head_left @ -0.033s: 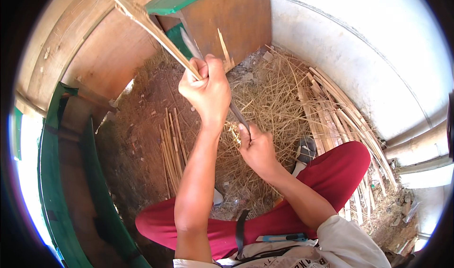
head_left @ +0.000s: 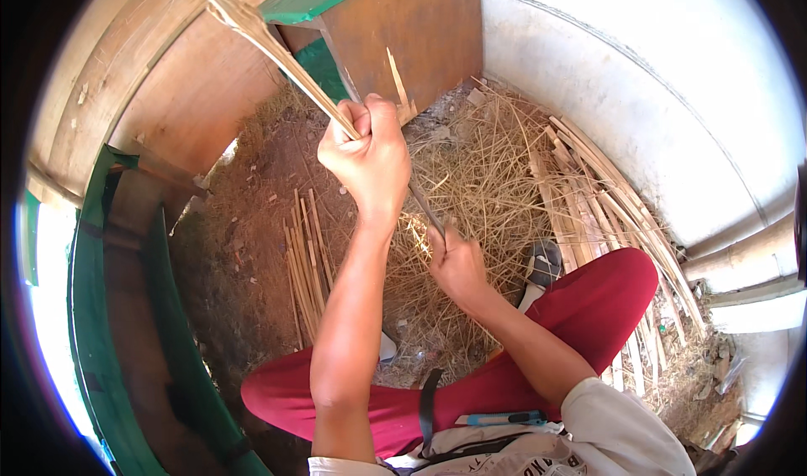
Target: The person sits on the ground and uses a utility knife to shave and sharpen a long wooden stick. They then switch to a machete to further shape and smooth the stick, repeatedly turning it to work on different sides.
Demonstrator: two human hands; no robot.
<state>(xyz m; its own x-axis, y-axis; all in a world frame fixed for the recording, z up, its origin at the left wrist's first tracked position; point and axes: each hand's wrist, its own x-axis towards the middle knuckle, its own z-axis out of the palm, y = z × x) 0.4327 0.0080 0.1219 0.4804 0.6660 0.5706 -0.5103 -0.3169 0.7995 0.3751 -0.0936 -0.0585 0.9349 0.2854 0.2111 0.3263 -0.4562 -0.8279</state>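
My left hand is closed around a long split bamboo strip, which runs up and away to the far left. Its far part looks frayed into thin slivers. Lower and to the right, my right hand is a fist around the near end of a slim, dark knife. The knife passes behind my left hand, where its middle is hidden, and a narrow pale tip shows beyond the knuckles. Whether the edge touches the bamboo strip cannot be seen.
Thin shavings cover the ground ahead. Bamboo strips lie in a small bundle at left and a larger pile at right. A blue utility knife rests at my lap. Wooden panels and a pale wall enclose the space.
The knife has been drawn back toward me, so less of its tip shows past my left hand. My right hand has shifted slightly; the left hand and bamboo strip stay nearly still.
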